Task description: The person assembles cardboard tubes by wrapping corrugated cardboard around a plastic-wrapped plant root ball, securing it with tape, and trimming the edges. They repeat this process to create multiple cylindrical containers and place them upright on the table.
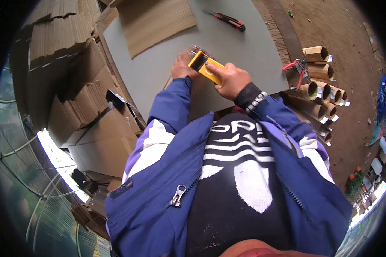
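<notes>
Fingers of the left hand [183,66] lie pressed flat and spread on a small clear thing at the middle of the surface [244,43]; they close around nothing that shows. Fingers of the right hand [232,79] wrap tight around one yellow tool [206,66], its black-edged head touching the clear thing just beside the left hand. What the clear thing is stays hard to make out, since both hands cover most of it.

Going left to right: several stacks of flattened brown cardboard [73,111] stand at the left, too many sheets to count. One corrugated cardboard sheet [154,21] lies on the far part of the surface, its top cut off by the picture's rim. One red and black utility knife [227,19] lies well apart from the hands, beyond them. One pair of red-handled pliers [298,68] rests at the right edge of the surface. Beside it lies a row of cardboard tubes [319,92]; about seven open ends show, the lower ones partly hidden.

A grey sheet covers the surface. Bare brown earth [339,38] lies to the right. Clear curved plastic sheeting [17,171] on hoops shows at the lower left. A blue and white jacket [158,205] fills the lower picture and hides the near edge of the surface.
</notes>
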Tool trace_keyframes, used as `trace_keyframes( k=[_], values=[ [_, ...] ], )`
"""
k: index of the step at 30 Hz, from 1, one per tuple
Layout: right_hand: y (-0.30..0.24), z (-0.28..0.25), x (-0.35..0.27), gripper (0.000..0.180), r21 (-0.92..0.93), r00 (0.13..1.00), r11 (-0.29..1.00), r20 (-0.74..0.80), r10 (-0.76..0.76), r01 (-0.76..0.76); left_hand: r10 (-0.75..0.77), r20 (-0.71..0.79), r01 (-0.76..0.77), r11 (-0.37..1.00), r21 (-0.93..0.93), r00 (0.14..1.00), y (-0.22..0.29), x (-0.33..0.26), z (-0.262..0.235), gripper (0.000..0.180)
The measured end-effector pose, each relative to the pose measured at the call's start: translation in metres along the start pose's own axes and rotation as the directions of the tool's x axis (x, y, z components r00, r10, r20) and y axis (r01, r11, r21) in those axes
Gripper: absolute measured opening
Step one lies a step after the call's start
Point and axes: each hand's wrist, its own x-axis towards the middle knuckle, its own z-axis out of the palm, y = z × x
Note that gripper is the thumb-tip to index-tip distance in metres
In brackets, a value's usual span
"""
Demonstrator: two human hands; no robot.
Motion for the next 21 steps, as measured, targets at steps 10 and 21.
trace_keyframes(
  k=[10,21],
  values=[
    [0.045,0.005,-0.056,0.058,-0.091,0.992,0.993,0.095,0.086,-0.077,0.118,0.389,0.055,0.913,-0.404,0.914,-0.039,0.053,-0.027,0.091],
    [-0.027,0.061,0.111,0.053,-0.028,0.998,0.998,0.021,0.053,-0.052,0.057,0.015,-0.059,0.973,0.222,0.998,-0.066,0.079,-0.066,0.105]
  ],
)
